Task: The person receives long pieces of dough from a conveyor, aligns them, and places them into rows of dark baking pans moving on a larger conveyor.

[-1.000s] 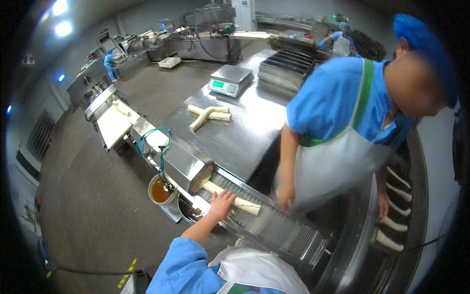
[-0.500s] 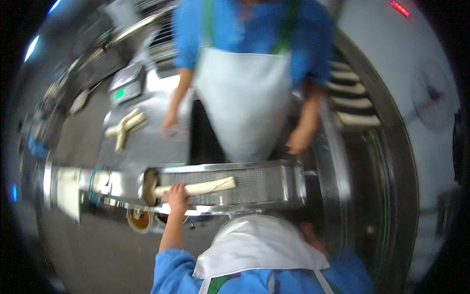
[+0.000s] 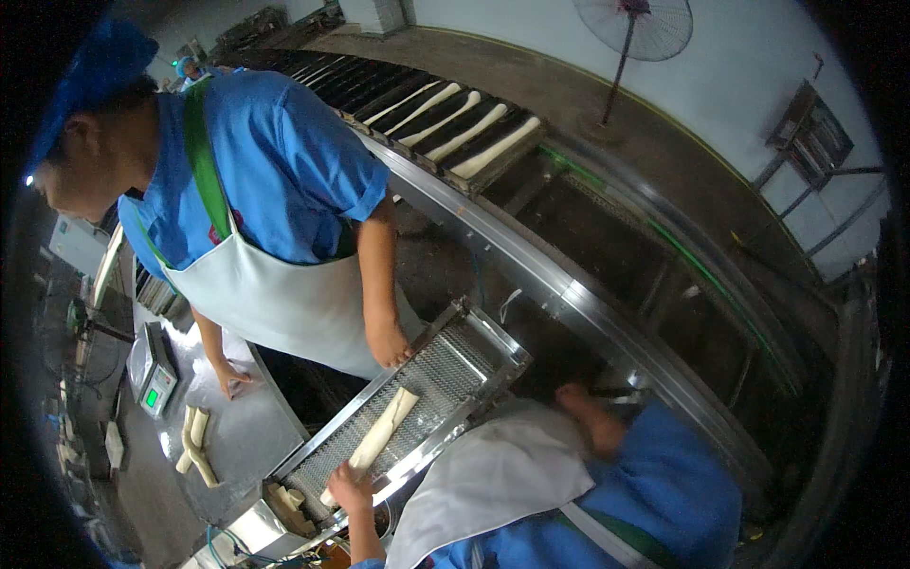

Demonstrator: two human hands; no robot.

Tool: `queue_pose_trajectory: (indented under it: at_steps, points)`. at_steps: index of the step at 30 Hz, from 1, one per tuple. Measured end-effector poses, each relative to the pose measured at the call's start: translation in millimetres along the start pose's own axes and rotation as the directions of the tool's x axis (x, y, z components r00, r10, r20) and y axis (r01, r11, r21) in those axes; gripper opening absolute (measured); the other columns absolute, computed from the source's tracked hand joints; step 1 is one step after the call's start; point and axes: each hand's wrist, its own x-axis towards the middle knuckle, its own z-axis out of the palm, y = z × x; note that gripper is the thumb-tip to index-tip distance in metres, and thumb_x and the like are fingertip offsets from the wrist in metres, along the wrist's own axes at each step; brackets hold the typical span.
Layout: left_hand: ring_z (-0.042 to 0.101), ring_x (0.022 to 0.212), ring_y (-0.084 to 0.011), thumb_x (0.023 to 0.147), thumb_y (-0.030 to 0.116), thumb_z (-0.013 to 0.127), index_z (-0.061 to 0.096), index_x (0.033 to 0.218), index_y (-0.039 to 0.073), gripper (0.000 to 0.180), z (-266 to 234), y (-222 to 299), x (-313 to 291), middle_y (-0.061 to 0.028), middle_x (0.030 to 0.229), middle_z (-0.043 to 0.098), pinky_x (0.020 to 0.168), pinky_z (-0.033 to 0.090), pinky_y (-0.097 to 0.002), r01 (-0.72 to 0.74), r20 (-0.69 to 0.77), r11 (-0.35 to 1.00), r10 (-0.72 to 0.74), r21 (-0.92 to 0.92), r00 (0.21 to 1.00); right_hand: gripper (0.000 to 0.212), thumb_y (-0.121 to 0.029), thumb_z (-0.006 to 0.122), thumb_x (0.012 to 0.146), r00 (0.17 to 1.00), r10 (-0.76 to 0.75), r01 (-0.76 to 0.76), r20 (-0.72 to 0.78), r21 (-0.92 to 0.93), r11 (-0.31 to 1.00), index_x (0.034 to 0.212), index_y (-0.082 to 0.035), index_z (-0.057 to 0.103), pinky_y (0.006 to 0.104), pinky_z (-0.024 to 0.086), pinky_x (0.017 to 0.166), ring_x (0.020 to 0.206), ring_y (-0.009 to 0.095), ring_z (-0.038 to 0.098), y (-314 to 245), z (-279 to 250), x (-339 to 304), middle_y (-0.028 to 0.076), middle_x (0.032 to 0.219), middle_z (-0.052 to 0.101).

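Observation:
A long pale dough log (image 3: 384,431) lies lengthwise on a metal mesh conveyor (image 3: 455,351). Its near end is gripped by my left hand (image 3: 351,488), the fingers curled over it. My right hand (image 3: 595,419) hangs beside my white apron, away from the dough and near the rail; its fingers are too unclear to read. At the conveyor's lower end, several dough pieces (image 3: 287,503) sit in a metal hopper.
Across the conveyor stands a co-worker, one hand (image 3: 387,343) by its far edge, the other (image 3: 230,379) over a steel table (image 3: 246,446). That table holds crossed dough pieces (image 3: 196,446) and a scale (image 3: 152,375). Trays of dough logs (image 3: 498,147) line a railed conveyor.
My view has swung toward the right, tilting the scene. My left hand stays on the dough log's near end. The co-worker now faces left, with one hand closer to the mesh conveyor's edge.

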Motion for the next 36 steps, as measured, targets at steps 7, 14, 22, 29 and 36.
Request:
queue_pose_trajectory:
  at_steps: [7,14,22,29,36]
  points:
    - [0.062,0.096,-0.0398,0.063,0.020,0.082,0.063,0.115,0.005,0.058,39,99,10,-0.0185,0.107,0.066,0.082,0.051,-0.0466,-0.240,-0.022,0.950,0.241,-0.200,0.970,0.007,-0.004,0.058,0.081,0.718,-0.632,0.639,-0.292,-0.086,0.765,0.085,-0.003,0.064,0.0420,0.049,0.070,0.077,0.032,0.062,-172,-19,-58,0.016,0.082,0.063]
    - [0.059,0.099,-0.0371,0.070,0.018,0.076,0.059,0.121,0.007,0.055,35,139,8,-0.0153,0.112,0.062,0.088,0.048,-0.0462,-0.337,0.062,0.912,0.359,-0.232,0.931,0.024,0.000,0.059,0.077,0.372,-0.914,0.925,0.164,-0.144,0.351,0.099,-0.003,0.066,0.0433,0.049,0.089,0.101,0.038,0.059,-330,16,-110,0.018,0.106,0.064]
    - [0.057,0.109,-0.0302,0.071,0.027,0.078,0.061,0.117,0.013,0.051,7,113,-10,-0.0099,0.110,0.060,0.096,0.043,-0.0437,-0.064,0.159,0.998,0.062,0.008,0.985,0.036,-0.016,0.071,0.072,0.224,-0.763,0.904,0.607,-0.421,-0.069,0.105,-0.005,0.065,0.0502,0.041,0.095,0.108,0.035,0.055,-339,59,-119,0.017,0.110,0.058]
    - [0.057,0.112,-0.0284,0.070,0.030,0.079,0.061,0.112,0.011,0.049,-3,120,-25,-0.0083,0.111,0.061,0.097,0.043,-0.0417,-0.066,0.229,0.993,0.042,0.102,0.973,0.042,-0.010,0.074,0.066,0.416,-0.572,0.869,0.707,-0.495,0.020,0.103,-0.001,0.056,0.0504,0.046,0.089,0.106,0.039,0.056,-334,45,-108,0.020,0.106,0.058]
    - [0.065,0.098,-0.0332,0.073,0.016,0.071,0.060,0.102,0.008,0.032,-20,112,-30,-0.0114,0.102,0.064,0.082,0.052,-0.0454,0.029,0.306,0.999,-0.019,-0.028,0.952,0.040,-0.013,0.070,0.066,0.463,-0.574,0.862,0.675,-0.492,0.117,0.102,-0.002,0.056,0.0501,0.049,0.087,0.102,0.040,0.059,-328,47,-106,0.020,0.105,0.059]
